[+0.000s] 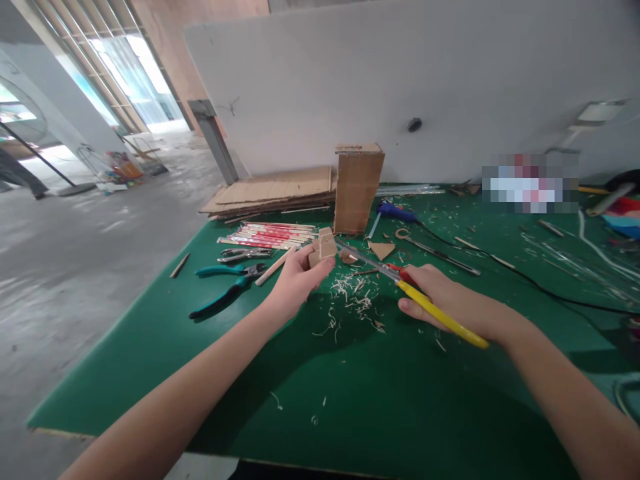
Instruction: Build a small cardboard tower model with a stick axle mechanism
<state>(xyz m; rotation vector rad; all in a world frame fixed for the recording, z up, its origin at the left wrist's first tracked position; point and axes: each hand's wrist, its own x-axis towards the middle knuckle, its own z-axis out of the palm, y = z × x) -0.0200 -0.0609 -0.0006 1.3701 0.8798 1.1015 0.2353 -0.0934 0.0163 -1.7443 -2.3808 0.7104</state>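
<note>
My left hand (301, 270) is closed around a small folded piece of brown cardboard (327, 245), pinched between thumb and fingers. My right hand (433, 293) grips a pair of shears (440, 317) with long metal blades and yellow and red handles. The blades point left towards the cardboard; whether they touch it I cannot tell. Beneath lie pale curled shavings (353, 293) and a triangular cardboard scrap (381, 250). A pale wooden stick (273, 269) rests beside my left hand.
Left of my hands lie teal-handled cutting pliers (225, 287), a metal tool (244, 254) and red-and-white wrapped sticks (275, 233). Behind stand an upright cardboard box (357, 193) and stacked cardboard sheets (280, 187). A blue glue gun (397, 213), its black cord and a slim knife (443, 257) lie right.
</note>
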